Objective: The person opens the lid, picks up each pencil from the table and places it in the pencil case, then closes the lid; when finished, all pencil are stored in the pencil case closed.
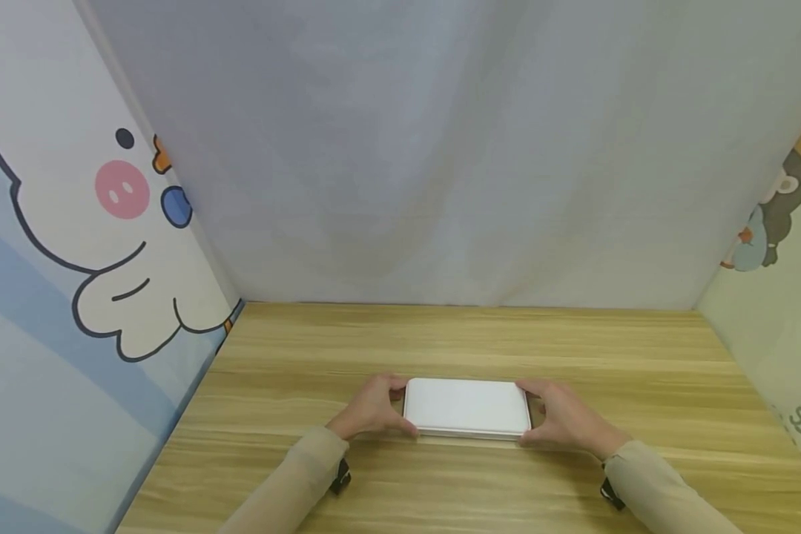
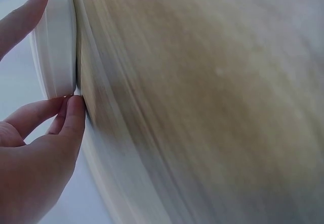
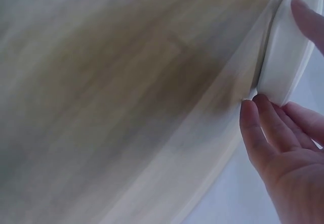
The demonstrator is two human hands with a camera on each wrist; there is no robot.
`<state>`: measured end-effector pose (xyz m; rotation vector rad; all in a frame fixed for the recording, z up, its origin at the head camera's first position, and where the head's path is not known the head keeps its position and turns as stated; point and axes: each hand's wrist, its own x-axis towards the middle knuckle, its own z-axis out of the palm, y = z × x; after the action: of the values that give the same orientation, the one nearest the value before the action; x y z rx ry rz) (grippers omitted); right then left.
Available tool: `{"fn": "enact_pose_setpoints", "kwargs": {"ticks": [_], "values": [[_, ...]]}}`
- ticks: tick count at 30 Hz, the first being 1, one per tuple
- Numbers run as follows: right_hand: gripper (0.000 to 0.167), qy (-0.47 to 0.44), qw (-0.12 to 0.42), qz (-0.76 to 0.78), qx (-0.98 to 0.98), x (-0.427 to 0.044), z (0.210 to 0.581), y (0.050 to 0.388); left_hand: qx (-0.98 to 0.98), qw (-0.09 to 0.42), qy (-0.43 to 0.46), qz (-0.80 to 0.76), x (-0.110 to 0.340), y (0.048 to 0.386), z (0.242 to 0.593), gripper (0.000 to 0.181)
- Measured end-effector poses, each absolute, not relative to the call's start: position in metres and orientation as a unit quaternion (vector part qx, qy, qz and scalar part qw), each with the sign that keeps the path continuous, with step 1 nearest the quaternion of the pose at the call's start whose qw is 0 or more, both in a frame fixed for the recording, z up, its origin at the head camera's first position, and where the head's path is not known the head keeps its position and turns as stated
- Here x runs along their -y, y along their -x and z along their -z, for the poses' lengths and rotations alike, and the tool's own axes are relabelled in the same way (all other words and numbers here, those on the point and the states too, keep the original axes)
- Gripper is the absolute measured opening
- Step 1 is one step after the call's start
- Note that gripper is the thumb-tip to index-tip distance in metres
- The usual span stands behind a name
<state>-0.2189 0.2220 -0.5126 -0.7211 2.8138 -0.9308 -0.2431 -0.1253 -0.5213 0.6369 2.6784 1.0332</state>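
A flat white rectangular box (image 1: 467, 406) with rounded corners lies lengthwise across the wooden table, its near long side showing a thin seam. At its left end my left hand (image 1: 372, 408) grips it, thumb at the near corner and fingers at the far corner. My right hand (image 1: 564, 419) holds the opposite end in the same way. In the left wrist view, fingertips (image 2: 76, 102) touch the box's lower edge by the tabletop. The right wrist view likewise has fingers (image 3: 248, 113) bent against the box (image 3: 286, 57), close to the wood.
Wood-grain tabletop (image 1: 347, 341) surrounds the box. A plain grey-white curtain (image 1: 440, 185) hangs along the back edge. Cartoon-printed panels stand at the left (image 1: 53, 222) and right (image 1: 761, 319). Beige sleeves (image 1: 294, 475) with dark wrist straps (image 1: 340, 477) cover both forearms.
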Motion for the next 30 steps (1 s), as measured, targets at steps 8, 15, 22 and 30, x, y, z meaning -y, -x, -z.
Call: {"fn": "enact_pose_setpoints", "kwargs": {"ticks": [8,15,22,30], "values": [[0.09,0.234,0.056,0.328,-0.913,-0.2229,0.5145,0.2179,-0.898,0.115,-0.205,-0.373,0.1258,0.2412,0.5208,0.088],[0.091,0.243,0.045,0.304,-0.92,-0.2239,0.5155,0.2178,-0.903,0.126,-0.195,-0.362,0.1235,0.2408,0.5197,0.091],[0.091,0.256,0.038,0.294,-0.92,-0.2244,0.5162,0.2183,-0.901,0.132,-0.187,-0.369,0.1228,0.24,0.5174,0.093],[0.09,0.259,0.035,0.301,-0.917,-0.2238,0.5161,0.2191,-0.905,0.126,-0.191,-0.359,0.1226,0.2411,0.5186,0.09]]}}
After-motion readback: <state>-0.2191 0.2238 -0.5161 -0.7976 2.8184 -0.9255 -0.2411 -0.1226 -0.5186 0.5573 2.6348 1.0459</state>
